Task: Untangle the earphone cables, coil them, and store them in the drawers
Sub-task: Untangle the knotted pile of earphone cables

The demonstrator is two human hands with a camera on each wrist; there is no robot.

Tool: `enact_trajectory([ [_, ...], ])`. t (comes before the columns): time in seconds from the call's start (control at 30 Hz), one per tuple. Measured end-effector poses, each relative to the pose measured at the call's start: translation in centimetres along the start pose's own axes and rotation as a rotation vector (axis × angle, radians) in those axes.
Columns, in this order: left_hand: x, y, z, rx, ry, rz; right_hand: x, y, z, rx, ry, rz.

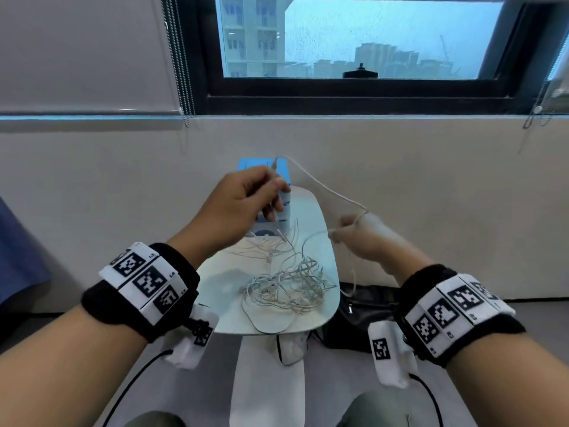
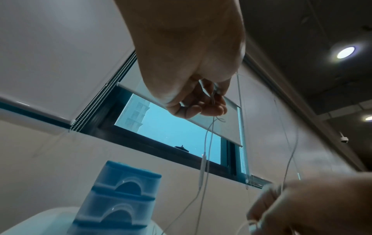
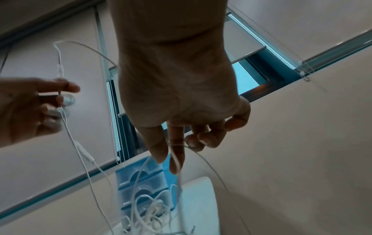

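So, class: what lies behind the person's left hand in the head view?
Behind the left hand stands the blue drawer unit on the white table. Only its top and some drawer fronts show; the hand covers the rest, and the drawers' contents cannot be seen.

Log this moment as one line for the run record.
stage: untangling | left hand: pinches thin white earphone cable | right hand: holds same cable | white cable tangle: on table | blue plastic drawers: shut
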State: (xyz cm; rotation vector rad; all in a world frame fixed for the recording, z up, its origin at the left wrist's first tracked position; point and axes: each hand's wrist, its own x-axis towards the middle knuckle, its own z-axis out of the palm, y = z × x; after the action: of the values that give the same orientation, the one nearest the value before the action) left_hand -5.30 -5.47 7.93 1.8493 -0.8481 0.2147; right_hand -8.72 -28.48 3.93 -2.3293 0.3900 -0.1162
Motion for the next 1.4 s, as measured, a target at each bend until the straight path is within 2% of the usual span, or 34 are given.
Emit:
enact_trajectory([
  [0.13,0.6,2.2,-0.5,0.005,0.030,0.047,-1.0,1.9,-0.3,-0.316,-0.082,0.028],
  [0.2,0.9,3.0,-0.7,0.030,0.045,0.069,-2.1,2.1,-0.8,-0.406,-0.158,-0.013],
  [0.3,1.4,3.7,-1.0,0.051,0.093,0.083,-3.4,1.9,-2.0,-0.350,-0.345,-0.085],
  [0.37,1.6,3.9,-1.2,0.050,0.113,0.079,-4.0,1.6,-2.9,-0.162,-0.448,-0.111],
  [0.47,1.7,4.3,-1.3,0.040,0.104,0.076,-4.2,0.4,-4.0,0.308,-0.442,-0.229],
  [0.6,1.3,5.1,-1.2,0.028,-0.018,0.100,-4.8,-2.6,-4.8,1.024,-0.461,-0.386],
  [0.67,1.1,5.3,-1.0,0.037,-0.070,0.112,-4.9,-3.8,-5.1,1.195,-0.487,-0.407],
  [0.73,0.9,5.2,-0.9,0.040,-0.088,0.124,-4.7,-4.8,-4.8,1.117,-0.515,-0.349],
  [0.83,0.8,5.0,-0.6,0.045,-0.093,0.137,-4.9,-6.1,-3.6,0.794,-0.565,-0.236],
  [0.9,0.6,5.1,-0.1,0.045,-0.110,0.159,-5.2,-6.9,-2.8,0.703,-0.573,-0.194],
  [1.03,-0.1,4.6,1.4,0.037,-0.149,0.185,-5.7,-7.8,-2.5,0.745,-0.471,-0.147],
  [1.17,0.1,4.2,1.5,0.097,-0.070,0.228,-5.4,-7.9,-2.9,0.824,-0.456,-0.097],
  [1.27,0.1,3.9,1.2,0.016,-0.032,0.227,-4.8,-7.9,-3.2,0.900,-0.439,-0.037],
  [1.33,0.1,3.1,0.8,-0.024,0.065,0.212,-4.4,-8.1,-3.2,0.917,-0.429,-0.019],
  [1.4,0.3,1.2,0.8,-0.021,0.175,0.133,-4.1,-8.5,-3.1,0.884,-0.414,-0.033],
])
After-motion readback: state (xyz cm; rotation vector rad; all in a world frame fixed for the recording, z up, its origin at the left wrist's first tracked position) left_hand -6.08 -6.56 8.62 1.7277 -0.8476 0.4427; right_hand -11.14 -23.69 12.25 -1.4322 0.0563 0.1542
